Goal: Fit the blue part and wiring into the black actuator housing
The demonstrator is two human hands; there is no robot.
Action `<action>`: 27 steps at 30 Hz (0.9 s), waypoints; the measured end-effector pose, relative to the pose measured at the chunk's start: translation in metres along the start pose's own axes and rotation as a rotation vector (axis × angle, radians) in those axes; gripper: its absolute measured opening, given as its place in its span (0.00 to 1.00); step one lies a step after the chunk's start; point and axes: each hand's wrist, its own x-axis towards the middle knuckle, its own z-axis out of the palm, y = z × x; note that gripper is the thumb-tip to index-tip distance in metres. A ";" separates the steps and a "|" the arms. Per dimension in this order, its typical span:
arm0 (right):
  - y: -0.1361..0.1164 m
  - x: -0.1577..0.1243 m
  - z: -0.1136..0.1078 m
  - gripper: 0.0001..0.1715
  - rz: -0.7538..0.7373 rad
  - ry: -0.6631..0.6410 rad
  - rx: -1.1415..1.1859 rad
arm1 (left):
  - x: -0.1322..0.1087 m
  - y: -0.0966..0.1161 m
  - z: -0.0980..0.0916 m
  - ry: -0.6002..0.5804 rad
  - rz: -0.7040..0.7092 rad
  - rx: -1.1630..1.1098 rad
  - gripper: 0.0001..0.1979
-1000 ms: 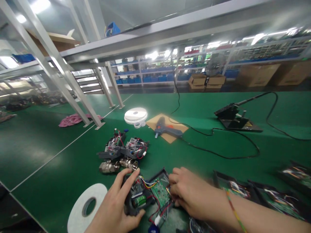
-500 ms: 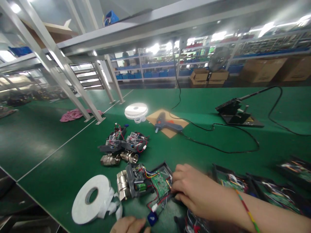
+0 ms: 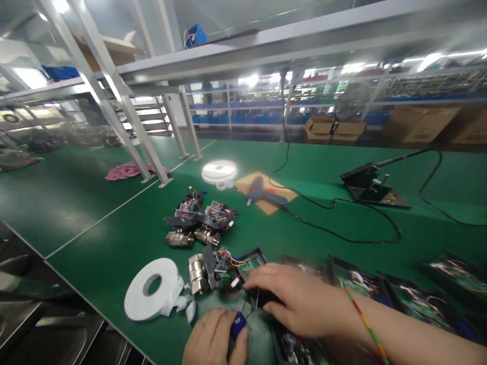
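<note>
Head view: left hand (image 3: 215, 338) pinches a small blue part (image 3: 238, 323) at the desk (image 3: 114, 238) front edge. Right hand (image 3: 300, 304) lies curled over an open black case (image 3: 254, 257); whether its grip clasps anything I cannot tell. Circuit board and wires sit inside, valve unit (image 3: 207, 274) touching.

Small blue part (image 3: 238, 324): pinched in left hand (image 3: 215, 339) fingertips, thin dark wires running up from it. Valve assembly (image 3: 216, 271) just above that grip: metal fitting at left end, open black housing, green board (half hidden under right hand (image 3: 300, 301)), red and yellow wires, lying flat.
</note>
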 end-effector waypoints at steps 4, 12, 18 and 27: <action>-0.001 0.006 0.009 0.28 -0.038 -0.019 -0.079 | 0.023 0.008 -0.010 -0.057 0.039 -0.074 0.05; 0.014 0.012 0.020 0.04 0.036 0.000 -0.098 | 0.047 -0.017 -0.032 0.068 -0.225 -0.073 0.18; 0.014 0.005 0.008 0.20 0.092 -0.002 0.125 | 0.043 -0.092 -0.049 0.130 -0.461 0.332 0.17; 0.035 0.004 -0.001 0.31 0.238 0.109 0.473 | 0.055 0.014 -0.040 0.090 -0.221 -0.328 0.05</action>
